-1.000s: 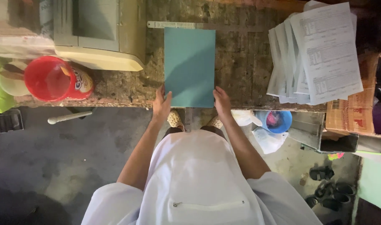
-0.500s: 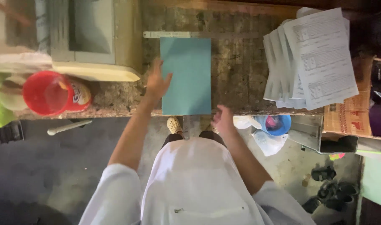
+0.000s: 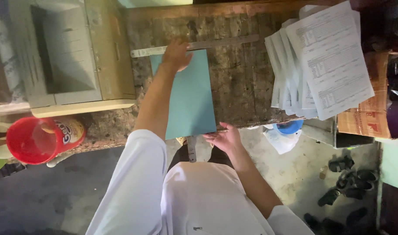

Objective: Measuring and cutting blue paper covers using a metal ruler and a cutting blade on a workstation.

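At mid-frame on the bench (image 3: 242,87) we have the teal sheet (image 3: 188,98) lying flat, left hand (image 3: 176,54) spread on its top edge by the metal ruler (image 3: 199,45), right hand (image 3: 225,138) loosely open at its lower corner, seemingly squaring it up.

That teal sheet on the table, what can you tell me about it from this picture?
The teal sheet is a plain, flat rectangle that looks like thin card or paper, unmarked on its visible face. It lies lengthwise away from the person on a worn, dark table, its near edge reaching the table's edge. The left hand rests at its far end, where a metal ruler lies crosswise. The right hand touches its near right corner. The left forearm hides part of its left side.
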